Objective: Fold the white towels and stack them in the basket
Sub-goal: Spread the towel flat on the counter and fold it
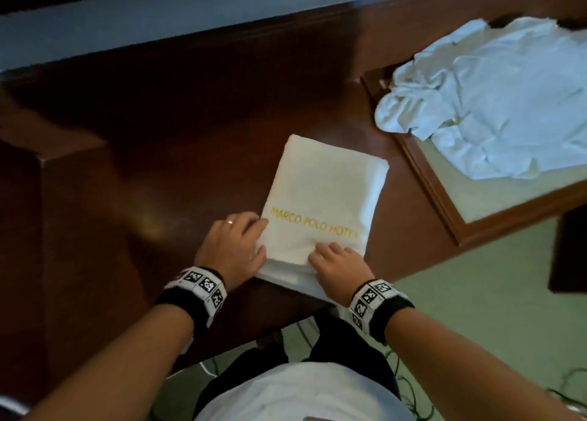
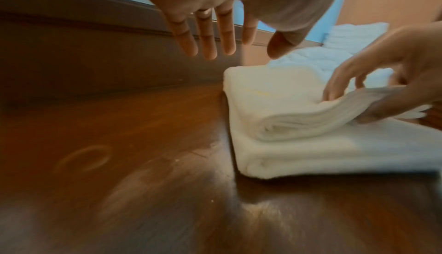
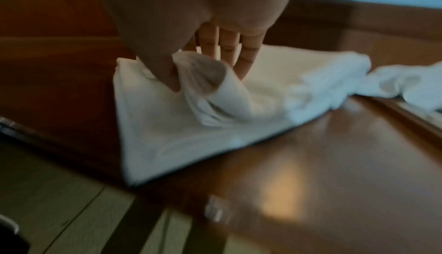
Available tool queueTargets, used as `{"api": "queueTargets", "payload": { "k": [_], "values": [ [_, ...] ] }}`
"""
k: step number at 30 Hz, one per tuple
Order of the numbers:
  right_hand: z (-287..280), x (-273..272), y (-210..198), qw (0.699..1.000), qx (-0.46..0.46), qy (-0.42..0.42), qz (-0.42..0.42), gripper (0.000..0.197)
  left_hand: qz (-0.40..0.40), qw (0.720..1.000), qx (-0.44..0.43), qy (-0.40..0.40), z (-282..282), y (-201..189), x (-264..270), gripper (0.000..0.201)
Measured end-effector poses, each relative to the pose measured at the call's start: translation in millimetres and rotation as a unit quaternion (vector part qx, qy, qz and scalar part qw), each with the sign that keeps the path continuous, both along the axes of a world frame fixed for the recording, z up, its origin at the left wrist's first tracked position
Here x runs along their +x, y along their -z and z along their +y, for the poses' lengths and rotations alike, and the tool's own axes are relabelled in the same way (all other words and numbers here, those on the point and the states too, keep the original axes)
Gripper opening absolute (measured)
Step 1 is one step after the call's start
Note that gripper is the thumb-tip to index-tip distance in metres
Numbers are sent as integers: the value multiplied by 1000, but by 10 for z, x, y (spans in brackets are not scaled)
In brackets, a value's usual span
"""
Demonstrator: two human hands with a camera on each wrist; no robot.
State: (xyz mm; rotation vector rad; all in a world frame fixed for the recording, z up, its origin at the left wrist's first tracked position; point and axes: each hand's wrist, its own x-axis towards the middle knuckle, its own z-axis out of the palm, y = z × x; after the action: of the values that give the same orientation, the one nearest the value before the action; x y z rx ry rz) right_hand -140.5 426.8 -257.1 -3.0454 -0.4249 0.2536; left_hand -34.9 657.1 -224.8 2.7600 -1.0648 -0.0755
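Note:
A folded white towel (image 1: 324,198) with yellow hotel lettering lies on the dark wooden table (image 1: 190,128), its near end at the table's front edge. My right hand (image 1: 320,254) pinches the upper layers at that near end between thumb and fingers. The right wrist view shows the fold bunched in my right hand (image 3: 205,69) and lifted off the rest of the towel (image 3: 177,129). My left hand (image 1: 254,236) is at the towel's near left corner. In the left wrist view my left hand (image 2: 228,44) shows straight fingers holding nothing, just left of the towel (image 2: 299,154). No basket is in view.
A heap of unfolded white towels (image 1: 495,103) lies on a wooden-framed tray (image 1: 444,211) at the right of the table. A raised wooden ledge (image 1: 158,49) runs along the back. Pale green floor (image 1: 476,325) and cables lie below the front edge.

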Motion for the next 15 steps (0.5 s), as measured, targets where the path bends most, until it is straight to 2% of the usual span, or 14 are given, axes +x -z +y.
{"api": "queueTargets", "payload": {
  "k": [2,4,7,10,13,15],
  "values": [
    [40,-171,52,999,-7,38,31,38,-1,993,56,100,-73,100,-46,52],
    [-41,-274,61,995,-17,73,60,51,15,980,121,159,-130,197,-42,57],
    [-239,-320,42,988,-9,119,102,77,43,970,157,182,-218,301,27,64],
    [-362,-239,-7,978,32,172,118,70,26,968,142,204,-346,354,137,57],
    [-352,-184,-82,977,80,196,7,48,-2,979,72,188,-373,289,206,36],
    [-329,-310,-56,977,85,186,-65,43,6,987,-11,162,-260,249,185,31]
  ]
}}
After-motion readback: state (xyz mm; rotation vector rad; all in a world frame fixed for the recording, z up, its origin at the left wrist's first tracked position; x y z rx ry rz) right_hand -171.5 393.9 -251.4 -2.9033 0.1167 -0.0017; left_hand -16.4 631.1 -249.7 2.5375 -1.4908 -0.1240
